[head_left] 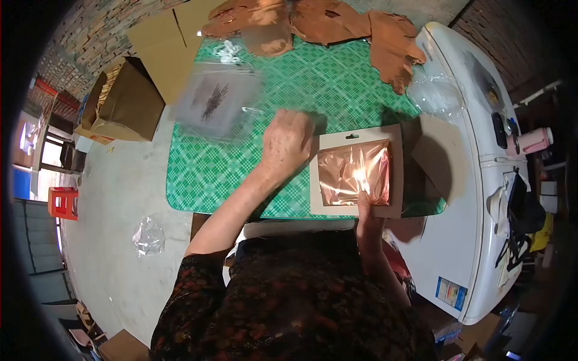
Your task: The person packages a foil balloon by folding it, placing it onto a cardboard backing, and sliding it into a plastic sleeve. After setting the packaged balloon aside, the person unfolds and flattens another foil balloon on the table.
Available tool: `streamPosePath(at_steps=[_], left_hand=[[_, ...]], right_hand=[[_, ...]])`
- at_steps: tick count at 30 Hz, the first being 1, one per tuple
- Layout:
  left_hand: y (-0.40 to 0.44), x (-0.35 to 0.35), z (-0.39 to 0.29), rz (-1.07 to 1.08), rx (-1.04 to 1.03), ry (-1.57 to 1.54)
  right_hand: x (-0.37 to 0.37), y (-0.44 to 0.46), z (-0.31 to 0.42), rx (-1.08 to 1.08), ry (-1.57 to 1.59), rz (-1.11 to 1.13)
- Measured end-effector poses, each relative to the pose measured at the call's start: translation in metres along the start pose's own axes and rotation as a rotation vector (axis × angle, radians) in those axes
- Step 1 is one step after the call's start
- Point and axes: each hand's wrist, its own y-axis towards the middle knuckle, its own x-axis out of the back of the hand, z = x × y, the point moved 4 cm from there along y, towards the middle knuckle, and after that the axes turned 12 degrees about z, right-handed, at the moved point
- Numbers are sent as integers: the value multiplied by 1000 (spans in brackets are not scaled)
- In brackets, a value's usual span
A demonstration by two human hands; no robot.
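We see the left hand (288,137) curled in, knuckles up, above the green checked surface (205,174); its fingertips are tucked out of sight and blurred, so we cannot tell whether it pinches anything. Just to its right is the card pack (355,174) with a shiny copper front and a hanging slot, gripped at its lower edge by the right hand (368,222): we see the thumb on the front, but the other fingers are hidden beneath. Glare washes out part of the copper. Beyond the left hand, to its left, we make out clear plastic bags (218,102), their dark print too smeared to read, and past them a white tangle (227,52) we cannot identify. Farthest from both hands lie rust-coloured pieces (331,23), partly cut off at the top. Right of the right hand, a cardboard sheet (444,157) lies partly in shadow.
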Motion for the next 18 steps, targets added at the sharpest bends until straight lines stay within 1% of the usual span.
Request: streamPosePath(at_steps=[2,4,5,8,10,11,12,13,15,17,18], left_hand=[[-1,-11,-3,20,20,-30],[-1,-19,-7,21,25,-55],[0,-21,-9,11,22,-62],[-3,-29,-8,2,42,-84],[-3,-32,-5,1,59,-93],[-3,-33,-4,1,67,-94],[-3,-34,-4,0,73,-96],[-3,-34,-5,8,70,-95],[-4,-34,-8,32,57,-104],[-6,-34,-10,79,24,-108],[-7,-32,-11,101,7,-109]], right_hand=[[10,-4,-9,-36,-35,58],[16,-6,-26,-89,-15,67],[17,-12,-38,-267,157,-25],[17,-13,-32,-289,260,-26],[18,-23,-40,-313,39,169],[15,-31,-45,-373,127,107],[12,-32,-35,-432,213,42],[12,-29,-27,-404,89,130],[11,-29,-26,-295,19,214],[11,-25,-20,-249,-65,188],[13,-24,-25,-205,-107,249]])
